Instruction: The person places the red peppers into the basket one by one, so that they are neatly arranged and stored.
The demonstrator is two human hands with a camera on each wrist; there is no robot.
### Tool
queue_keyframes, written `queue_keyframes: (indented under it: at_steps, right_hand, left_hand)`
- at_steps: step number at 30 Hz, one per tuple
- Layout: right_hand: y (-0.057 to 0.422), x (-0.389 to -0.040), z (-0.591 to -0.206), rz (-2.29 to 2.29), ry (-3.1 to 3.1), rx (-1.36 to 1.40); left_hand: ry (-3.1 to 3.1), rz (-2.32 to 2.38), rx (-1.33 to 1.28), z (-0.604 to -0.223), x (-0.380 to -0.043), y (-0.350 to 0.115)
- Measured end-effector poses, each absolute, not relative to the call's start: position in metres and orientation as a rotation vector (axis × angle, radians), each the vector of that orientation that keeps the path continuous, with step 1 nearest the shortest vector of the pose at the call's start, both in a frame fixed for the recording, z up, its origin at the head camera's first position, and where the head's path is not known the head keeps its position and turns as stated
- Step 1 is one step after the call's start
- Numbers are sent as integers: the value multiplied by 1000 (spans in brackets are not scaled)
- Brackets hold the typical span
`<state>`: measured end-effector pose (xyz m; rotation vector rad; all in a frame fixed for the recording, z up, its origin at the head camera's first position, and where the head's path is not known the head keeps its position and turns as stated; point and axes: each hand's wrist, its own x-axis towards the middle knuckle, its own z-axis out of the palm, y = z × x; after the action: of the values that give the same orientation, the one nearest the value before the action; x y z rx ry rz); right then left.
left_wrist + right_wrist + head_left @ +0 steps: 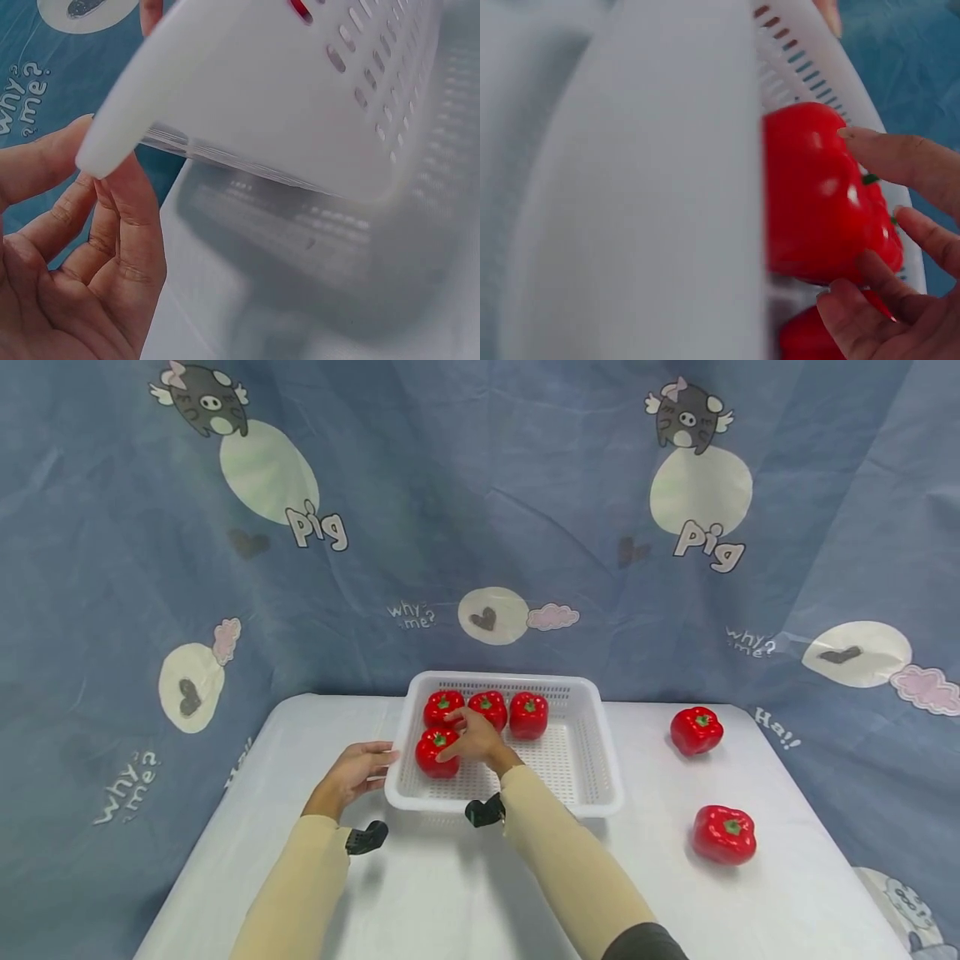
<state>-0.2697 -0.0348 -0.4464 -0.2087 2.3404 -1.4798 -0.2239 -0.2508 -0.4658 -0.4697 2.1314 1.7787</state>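
My left hand (356, 772) pinches the rim of the white perforated basket (247, 97) at its left side, thumb on one face and fingers on the other. Inside the basket, my right hand (476, 743) reaches over a red bell pepper (432, 762) at the front left. In the right wrist view its fingers are spread around that bell pepper (810, 202), with the thumb tip at the upper edge and other fingertips by the lower edge. Three more red bell peppers line the back: a left one (442, 702), a middle one (491, 708) and a right one (528, 717).
Two red bell peppers lie right of the basket on the white table (645, 893): one farther back (696, 731), one nearer (723, 835). A blue cloth (480, 527) with cartoon pigs hangs behind and around the table. Each wrist bears a dark camera mount.
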Motion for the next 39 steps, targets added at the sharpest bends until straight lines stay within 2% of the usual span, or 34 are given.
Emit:
queue_keyframes:
  at_steps: [9,23,39]
  right_hand:
    - [-5,-272,-434,-1585,2295,-277]
    - [71,-274,-422,-1705,2329,-143]
    - [147,-254,-416,-1770,2404,-161]
  left_hand:
    - [2147,1779,-465,-465,-223,-252]
    - [2154,1762,-485,-463,-226,-253]
    - [2169,1755,-418,-465,-224,-250]
